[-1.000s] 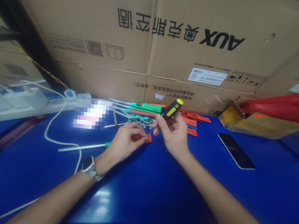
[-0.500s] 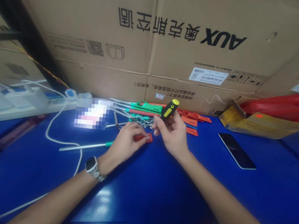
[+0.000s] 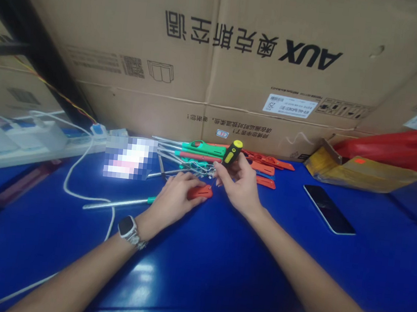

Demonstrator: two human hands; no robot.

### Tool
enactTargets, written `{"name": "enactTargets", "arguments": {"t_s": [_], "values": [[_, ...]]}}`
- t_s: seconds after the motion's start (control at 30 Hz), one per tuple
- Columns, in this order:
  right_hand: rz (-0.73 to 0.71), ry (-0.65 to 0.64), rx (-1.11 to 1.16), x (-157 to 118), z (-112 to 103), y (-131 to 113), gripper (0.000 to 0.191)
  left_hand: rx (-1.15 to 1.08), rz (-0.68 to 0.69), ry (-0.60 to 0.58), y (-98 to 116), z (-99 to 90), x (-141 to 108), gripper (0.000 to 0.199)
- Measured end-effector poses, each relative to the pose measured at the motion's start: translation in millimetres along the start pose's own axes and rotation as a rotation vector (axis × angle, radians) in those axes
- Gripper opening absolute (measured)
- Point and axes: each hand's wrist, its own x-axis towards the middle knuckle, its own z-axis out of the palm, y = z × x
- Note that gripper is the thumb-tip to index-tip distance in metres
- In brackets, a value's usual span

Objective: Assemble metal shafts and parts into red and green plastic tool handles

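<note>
My right hand (image 3: pixel 241 184) grips a black and yellow screwdriver (image 3: pixel 233 151). It tilts with its handle end up, and its lower part runs behind my fingers toward the red handle's end. My left hand (image 3: pixel 176 195), with a watch (image 3: pixel 128 228) at the wrist, holds the red handle (image 3: pixel 202 191) of what looks like a long-nosed lighter flat on the table. A metal tube with a green collar (image 3: pixel 121 203) comes out on the other side of this hand. Just behind both hands lie several long-nosed lighters, among them a green one (image 3: pixel 209 149).
Blue table surface (image 3: pixel 218 276) spreads under everything. A phone (image 3: pixel 329 210) lies at the right, near a torn yellow-brown package (image 3: pixel 370 175) with red plastic. A white power strip (image 3: pixel 45 146) and cable (image 3: pixel 70 171) run at the left. A large cardboard box (image 3: pixel 209 76) stands behind.
The screwdriver and my right hand have shifted slightly left and down. My left fingers have slid back a little from the red handle's end, so more of it shows.
</note>
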Motion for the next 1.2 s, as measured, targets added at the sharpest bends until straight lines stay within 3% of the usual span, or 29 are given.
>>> {"name": "enactTargets", "arguments": {"t_s": [0.43, 0.8, 0.97, 1.1, 1.2], "values": [[0.08, -0.119, 0.041, 6.7, 3.7, 3.4, 0.026, -0.001, -0.026, -0.035, 1.5, -1.8, 0.3, 0.027], [0.082, -0.081, -0.015, 11.5, 2.6, 8.4, 0.033, 0.023, -0.041, 0.001, 4.0, -0.9, -0.1, 0.03], [0.08, -0.081, 0.009, 11.0, 1.2, 9.7, 0.034, -0.18, 0.003, 0.174, 6.8, -11.7, 8.3, 0.023], [0.069, -0.057, -0.045, 11.3, 3.7, 10.8, 0.034, -0.356, 0.012, 0.079, 8.3, -19.0, 25.0, 0.014], [0.071, -0.034, -0.065, 12.1, 5.3, 13.0, 0.036, -0.481, 0.006, 0.048, 9.6, -13.8, 34.4, 0.008]]}}
